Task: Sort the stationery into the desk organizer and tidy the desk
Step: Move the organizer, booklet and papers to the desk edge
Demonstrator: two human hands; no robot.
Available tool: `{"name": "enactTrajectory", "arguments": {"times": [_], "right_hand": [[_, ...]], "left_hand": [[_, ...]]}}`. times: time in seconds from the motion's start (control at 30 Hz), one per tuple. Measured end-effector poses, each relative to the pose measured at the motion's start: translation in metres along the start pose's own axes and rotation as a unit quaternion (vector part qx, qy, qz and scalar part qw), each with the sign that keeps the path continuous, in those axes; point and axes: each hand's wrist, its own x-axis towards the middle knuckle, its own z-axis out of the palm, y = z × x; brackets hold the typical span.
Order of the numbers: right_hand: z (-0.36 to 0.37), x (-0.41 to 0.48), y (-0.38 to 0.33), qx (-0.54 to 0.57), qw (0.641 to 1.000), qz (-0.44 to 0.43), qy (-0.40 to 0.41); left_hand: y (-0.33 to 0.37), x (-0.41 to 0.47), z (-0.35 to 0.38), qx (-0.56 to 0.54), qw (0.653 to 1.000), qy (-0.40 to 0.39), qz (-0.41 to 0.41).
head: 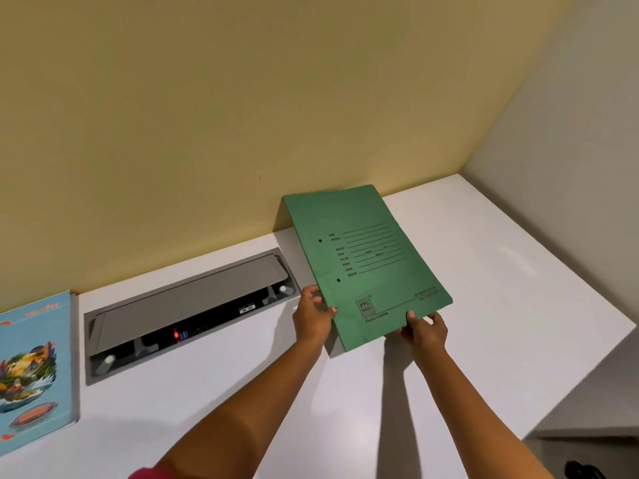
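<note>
You have both hands on the green card file folder (370, 264), tilted up near the back edge of the white table (501, 271).

Your left hand (313, 314) grips the folder's left edge near its lower corner, and your right hand (423, 328) pinches the near edge, thumb on top. That two-point hold probably keeps the thin card flat and stops it from flopping. The near end is lifted off the table, with a shadow under it, and the far end slopes up toward the yellow wall (242, 133); you cannot tell if it touches. The tilt suggests you are standing it against the wall. The grey recessed cable hatch (193, 299) lies just left of it, flap raised. The blue illustrated notebook (33, 368) sits at the table's left edge. No organizer is in view.
</note>
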Motion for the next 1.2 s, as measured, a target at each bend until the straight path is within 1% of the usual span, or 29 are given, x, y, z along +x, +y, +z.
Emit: {"name": "enactTrajectory", "arguments": {"times": [0.1,0.2,0.27,0.4,0.47,0.63,0.7,0.8,0.93,1.1,1.2], "right_hand": [[0.002,0.015,0.01,-0.057,0.998,0.007,0.013],[0.001,0.03,0.025,-0.131,0.991,-0.001,0.027],[0.0,0.045,0.041,-0.159,0.987,-0.007,0.034],[0.005,0.028,0.042,-0.185,0.981,-0.025,0.046],[0.008,0.023,0.035,-0.218,0.974,-0.04,0.053],[0.012,0.015,0.021,-0.311,0.947,-0.063,0.047],[0.011,0.013,0.019,-0.339,0.938,-0.064,0.031],[0.01,0.015,0.019,-0.382,0.922,-0.059,0.033],[0.009,0.024,0.026,-0.401,0.914,-0.043,0.047],[0.003,0.013,0.033,-0.385,0.92,-0.017,0.063],[0.0,-0.003,0.041,-0.376,0.924,-0.043,0.051]], "left_hand": [[-0.012,0.008,0.004,0.01,1.0,0.008,-0.018],[-0.027,0.011,0.004,-0.002,0.999,0.025,-0.044],[-0.039,0.012,0.001,-0.009,0.998,0.034,-0.052],[-0.054,0.014,-0.006,-0.02,0.997,0.059,-0.037],[-0.056,0.015,-0.007,-0.014,0.998,0.061,-0.023],[-0.057,0.016,-0.007,0.046,0.996,0.073,0.01],[-0.057,0.017,-0.009,0.082,0.994,0.069,0.016],[-0.057,0.019,-0.013,0.132,0.989,0.061,0.038],[-0.058,0.017,-0.017,0.149,0.987,0.036,0.049],[-0.067,0.011,-0.025,0.166,0.984,0.007,0.064],[-0.076,0.003,-0.032,0.172,0.982,0.001,0.074]]}}
